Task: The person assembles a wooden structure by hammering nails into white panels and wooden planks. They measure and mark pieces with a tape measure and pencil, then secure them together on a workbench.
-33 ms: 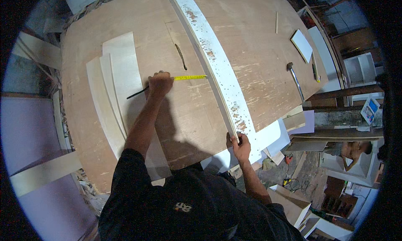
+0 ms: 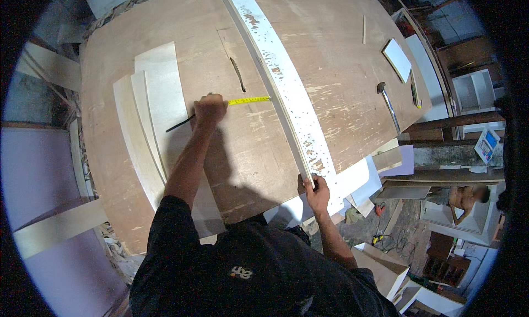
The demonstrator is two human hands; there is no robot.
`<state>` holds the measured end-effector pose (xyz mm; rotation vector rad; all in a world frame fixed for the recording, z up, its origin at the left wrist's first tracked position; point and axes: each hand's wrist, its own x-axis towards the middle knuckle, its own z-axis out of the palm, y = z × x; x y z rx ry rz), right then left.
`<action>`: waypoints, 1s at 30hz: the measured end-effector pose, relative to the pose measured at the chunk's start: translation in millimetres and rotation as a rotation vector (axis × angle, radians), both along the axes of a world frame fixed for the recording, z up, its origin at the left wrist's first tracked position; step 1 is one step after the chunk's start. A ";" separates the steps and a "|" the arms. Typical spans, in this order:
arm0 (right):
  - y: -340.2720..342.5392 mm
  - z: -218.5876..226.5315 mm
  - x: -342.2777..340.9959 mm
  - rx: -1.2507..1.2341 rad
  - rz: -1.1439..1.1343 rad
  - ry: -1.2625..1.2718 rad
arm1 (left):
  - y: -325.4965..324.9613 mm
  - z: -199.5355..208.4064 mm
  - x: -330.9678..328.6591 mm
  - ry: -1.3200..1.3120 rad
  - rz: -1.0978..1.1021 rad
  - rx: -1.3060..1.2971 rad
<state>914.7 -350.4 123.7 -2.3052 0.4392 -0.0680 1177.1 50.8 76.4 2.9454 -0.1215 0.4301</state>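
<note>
My left hand (image 2: 210, 109) is closed around a tape measure, whose case is mostly hidden in the fist. Its yellow blade (image 2: 249, 101) stretches right, and the tip is at the left edge of a long white board (image 2: 286, 88). A dark strap or cord (image 2: 180, 123) sticks out to the left of that hand. My right hand (image 2: 317, 194) grips the near end of the white board, thumb on top. The board lies across a large brown plywood sheet (image 2: 259, 162). Left of my left hand lie several pale strips (image 2: 160, 74), partly overlapping.
A hammer (image 2: 389, 107), a small white panel (image 2: 397, 60) and a pencil-like yellow and black tool (image 2: 415, 93) lie on the right side of the plywood. A slot (image 2: 238, 74) shows ahead. Cables and boards litter the floor at right; another person (image 2: 463, 201) is there.
The left hand and the tape blade have shifted very slightly; the blade's tip sits a little farther up and left. The white board and right hand stay put.
</note>
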 end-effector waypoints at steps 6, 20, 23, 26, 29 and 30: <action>-5.9 -5.6 0.0 -0.095 0.083 -0.040 | 0.3 6.2 6.5 0.252 0.209 -0.121; -12.6 -16.8 -1.9 -0.022 0.042 0.016 | -10.7 21.3 22.3 0.346 0.262 -0.154; -12.0 -14.9 -2.0 -0.085 0.077 -0.018 | -10.4 17.9 27.1 0.339 0.262 -0.117; -10.1 -10.0 -1.1 -0.128 0.099 -0.008 | -8.8 12.9 29.8 0.358 0.266 -0.138; -6.4 0.5 7.5 -0.099 0.080 0.145 | -6.3 6.9 30.1 0.333 0.212 -0.100; -3.1 3.9 13.8 -0.122 0.149 0.064 | -5.5 5.1 30.3 0.288 0.196 -0.089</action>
